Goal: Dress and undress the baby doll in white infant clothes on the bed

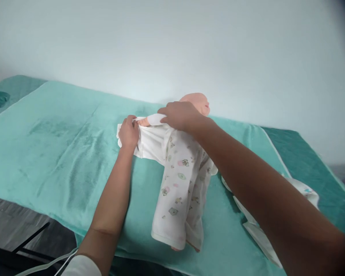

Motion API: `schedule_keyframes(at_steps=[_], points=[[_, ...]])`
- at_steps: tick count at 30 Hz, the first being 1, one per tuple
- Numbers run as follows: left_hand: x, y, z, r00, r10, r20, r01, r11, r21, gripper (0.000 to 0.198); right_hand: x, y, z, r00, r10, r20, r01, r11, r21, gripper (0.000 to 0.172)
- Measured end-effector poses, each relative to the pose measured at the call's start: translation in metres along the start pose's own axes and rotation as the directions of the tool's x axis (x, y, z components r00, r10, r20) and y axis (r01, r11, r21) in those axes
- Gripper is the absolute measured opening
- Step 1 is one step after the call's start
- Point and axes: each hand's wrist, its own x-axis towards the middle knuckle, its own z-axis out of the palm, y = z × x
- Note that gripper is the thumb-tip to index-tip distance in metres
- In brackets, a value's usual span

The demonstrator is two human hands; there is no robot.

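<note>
Trousers (174, 195) cover the near end of a doll (194, 99) on the table (51, 153) as the left hand (129, 132) grips white cloth (153, 142) and the right hand (181, 114) pinches a sleeve (155, 119), apparently mid-adjustment, with gentle easing called for next.

- Pale, plain wall (103, 46) across the top, softly lit
- Worktop (46, 153) draped in green, spanning the middle
- Dark grey floor (14, 212) at lower left
</note>
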Motion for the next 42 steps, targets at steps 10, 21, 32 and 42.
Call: schedule_keyframes(at_steps=[10,21,32,42], points=[[-0.005,0.011,-0.003,0.970,0.236,0.059,-0.242,0.959,0.148,0.061,0.013,-0.025,0.014,0.997,-0.071,-0.043,0.075,0.992,0.103,0.032],[-0.003,0.004,-0.005,0.994,0.058,0.095,-0.087,0.938,0.337,0.047,-0.039,0.008,0.063,0.858,0.287,-0.427,0.177,0.615,0.769,0.038],[-0.012,0.017,-0.003,0.960,0.268,0.078,-0.272,0.960,0.058,0.064,-0.100,0.056,0.172,0.665,0.573,-0.479,-0.183,0.747,0.639,0.054],[-0.024,0.159,0.013,0.623,0.628,0.466,-0.638,0.753,-0.163,0.036,-0.105,0.071,0.168,0.581,0.720,-0.379,-0.296,0.621,0.726,0.054]])
